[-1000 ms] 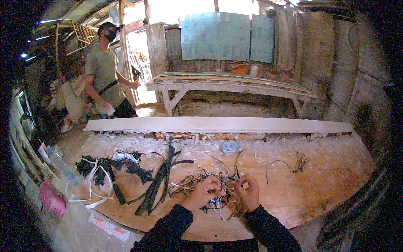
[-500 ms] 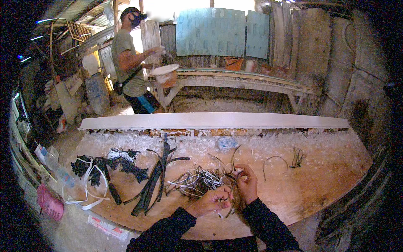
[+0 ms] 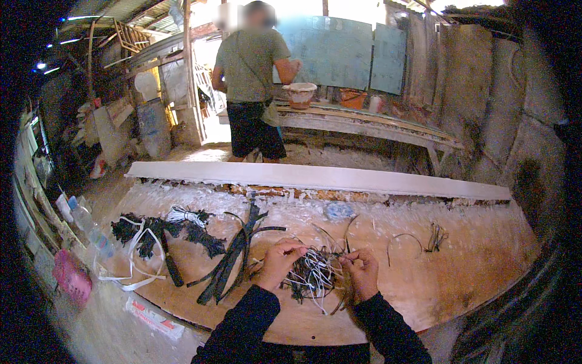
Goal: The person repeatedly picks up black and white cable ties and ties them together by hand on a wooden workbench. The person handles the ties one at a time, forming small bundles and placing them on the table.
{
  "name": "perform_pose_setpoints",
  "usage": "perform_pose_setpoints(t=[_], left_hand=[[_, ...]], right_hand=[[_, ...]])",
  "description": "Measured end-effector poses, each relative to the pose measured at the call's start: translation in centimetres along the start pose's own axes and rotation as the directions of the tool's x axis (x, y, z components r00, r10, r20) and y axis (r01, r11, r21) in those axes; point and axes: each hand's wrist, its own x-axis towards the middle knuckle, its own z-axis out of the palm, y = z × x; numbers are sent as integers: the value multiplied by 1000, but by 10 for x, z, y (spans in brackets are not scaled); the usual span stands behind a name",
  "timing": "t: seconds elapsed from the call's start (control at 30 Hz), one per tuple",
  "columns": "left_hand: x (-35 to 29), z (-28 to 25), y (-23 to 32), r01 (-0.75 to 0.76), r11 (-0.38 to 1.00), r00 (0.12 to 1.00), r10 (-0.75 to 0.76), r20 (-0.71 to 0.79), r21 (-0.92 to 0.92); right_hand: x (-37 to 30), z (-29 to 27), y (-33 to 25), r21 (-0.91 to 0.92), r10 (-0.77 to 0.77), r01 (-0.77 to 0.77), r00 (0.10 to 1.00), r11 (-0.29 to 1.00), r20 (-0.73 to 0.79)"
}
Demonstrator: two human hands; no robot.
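Observation:
A tangle of black and white cords point(image 3: 312, 278) lies on the wooden board between my hands. My left hand point(image 3: 279, 264) is at its left edge, thumb and forefinger pinched on what looks like a thin dark cord. On the other side, my right hand point(image 3: 364, 272) pinches a dark cord too, its fingertips close to the tangle. Thin dark strips point(image 3: 350, 230) curve up beyond it. To the left are crossed black flat strips point(image 3: 233, 261), a dark rod point(image 3: 171, 261), and a white cord bundle point(image 3: 185, 214) on dark frayed material point(image 3: 203, 238). A small dark cord bundle point(image 3: 435, 238) lies at right.
A white ledge point(image 3: 315, 179) runs along the board's far edge. White ribbon point(image 3: 136, 249) hangs at the left, near a plastic bottle point(image 3: 94, 227) and a pink bag point(image 3: 71, 276). Beyond, a person point(image 3: 251, 79) stands by a bench point(image 3: 364, 124) with a bucket point(image 3: 301, 96).
My left hand has moved up and left off the front of the tangle, leaving more of it visible. The person has turned and moved right; the bucket now rests on the bench.

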Motion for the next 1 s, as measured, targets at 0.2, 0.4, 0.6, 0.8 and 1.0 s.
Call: perform_pose_setpoints(t=[0.2, 0.4, 0.6, 0.8, 1.0], left_hand=[[2, -7, -5, 171, 981, 979, -180, -91, -92], [7, -8, -16, 191, 946, 971, -221, -92, -263], [9, -11, -21, 264, 867, 947, -315, -56, -422], [12, -8, -28, 247, 907, 950, -295, -97, -342], [13, -2, -21, 22, 996, 960, 3, -280, 87]], right_hand=[[-4, 4, -18, -51, -117, 124, 986, 991, 121], [-11, 2, -29, -375, -354, 455, 883, 808, 309], [-24, 13, -40, -486, -396, 595, 797, 640, 456], [-33, 20, -45, -463, -458, 724, 686, 511, 566], [-35, 17, -45, -417, -471, 718, 687, 557, 553]])
